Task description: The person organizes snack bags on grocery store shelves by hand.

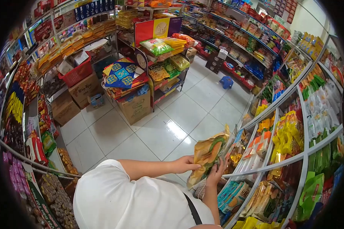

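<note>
Both my hands hold a yellow and orange snack packet (207, 153) with a green patch, raised in front of a wire shelf rack (279, 164). My left hand (185, 164) grips the packet's left edge, the arm reaching in from the left. The fingers of my right hand (217, 172) press against its lower right side, close to the rack's edge. The packet is tilted, its top pointing up and right. My white shirt (133, 202) with a dark strap fills the bottom of the view.
The curved rack on the right carries several rows of packets. A stand of snack bags (162, 57) rises mid-aisle, with cardboard boxes (135, 108) and a red basket (77, 73) beside it. A blue stool (226, 82) sits further back. More shelves (26, 126) line the left wall. The floor is white tile (160, 129).
</note>
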`<control>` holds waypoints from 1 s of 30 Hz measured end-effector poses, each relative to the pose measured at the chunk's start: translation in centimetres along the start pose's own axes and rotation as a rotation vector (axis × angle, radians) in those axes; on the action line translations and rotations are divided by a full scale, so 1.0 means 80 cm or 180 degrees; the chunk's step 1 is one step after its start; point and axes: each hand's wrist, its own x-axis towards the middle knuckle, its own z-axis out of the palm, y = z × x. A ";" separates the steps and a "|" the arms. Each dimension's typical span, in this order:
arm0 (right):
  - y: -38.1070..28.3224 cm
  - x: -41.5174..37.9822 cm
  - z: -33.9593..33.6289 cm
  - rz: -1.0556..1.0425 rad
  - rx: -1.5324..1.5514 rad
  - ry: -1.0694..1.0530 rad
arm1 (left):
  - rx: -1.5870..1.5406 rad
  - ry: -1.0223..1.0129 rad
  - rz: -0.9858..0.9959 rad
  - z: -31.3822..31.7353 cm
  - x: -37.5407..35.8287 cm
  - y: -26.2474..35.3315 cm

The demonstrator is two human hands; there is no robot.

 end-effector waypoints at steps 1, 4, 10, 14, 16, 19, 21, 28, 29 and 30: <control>0.016 -0.001 0.001 0.0148 0.0116 0.0065 | -0.0055 -0.0015 -0.0002 0.001 -0.001 -0.002; 0.019 0.002 0.003 0.0287 0.0534 0.0169 | 0.0595 -0.0086 0.0159 0.008 -0.002 -0.017; -0.058 0.006 -0.021 -0.1058 0.0597 -0.0225 | 0.0207 0.0257 -0.0315 0.030 0.007 -0.012; -0.071 0.022 -0.028 -0.1543 -0.0013 -0.0395 | 0.0594 -0.0035 -0.0032 0.037 0.005 -0.012; -0.049 0.047 -0.032 -0.1312 0.0012 0.0029 | 0.0809 -0.0353 -0.0131 0.041 0.000 -0.005; 0.028 0.076 -0.039 -0.0329 0.0474 0.0304 | 0.0809 -0.0612 0.0074 0.044 -0.004 -0.015; 0.070 0.080 -0.049 0.0093 0.0546 0.0260 | 0.0589 -0.0435 0.0047 0.048 -0.005 -0.025; -0.011 0.002 -0.060 -0.0375 0.0094 0.0268 | -0.0228 0.0404 -0.0407 0.038 -0.003 -0.026; -0.029 -0.007 -0.052 -0.0641 0.0042 0.0026 | -0.0287 0.0426 -0.0535 0.032 -0.002 -0.039; -0.048 -0.011 -0.043 -0.0905 -0.0008 -0.0215 | -0.0351 0.0502 -0.0483 0.032 -0.003 -0.036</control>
